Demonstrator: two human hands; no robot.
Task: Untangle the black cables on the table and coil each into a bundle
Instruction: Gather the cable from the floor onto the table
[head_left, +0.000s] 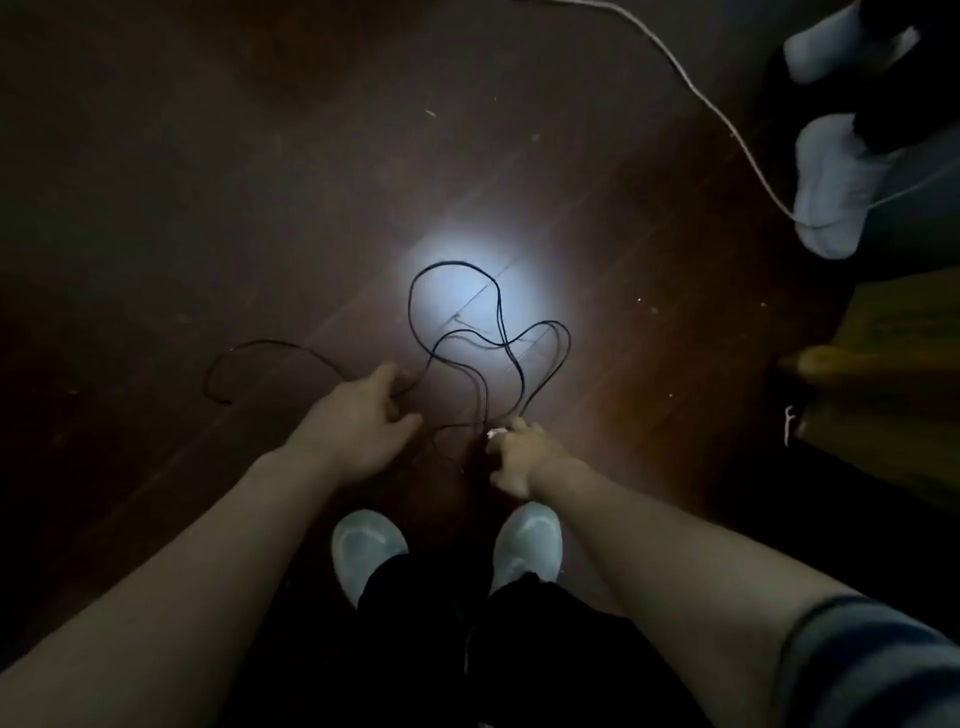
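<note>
Reaching down at centre frame, the right hand (519, 457) pinches black cables (410, 306) beside a small white piece (496, 432). The left hand (363, 421) curls over one strand, but its grip is unclear in the gloom. The loops lie on a dark wooden floor (208, 182).

Nothing here can be read: the frame is dim and blurred, with no label, brand or number showing. One small white mark (788, 423) sits at the right edge of the frame, below the yellow-green object (893, 358). It is faintly letter-shaped but too blurred to make out.
</note>
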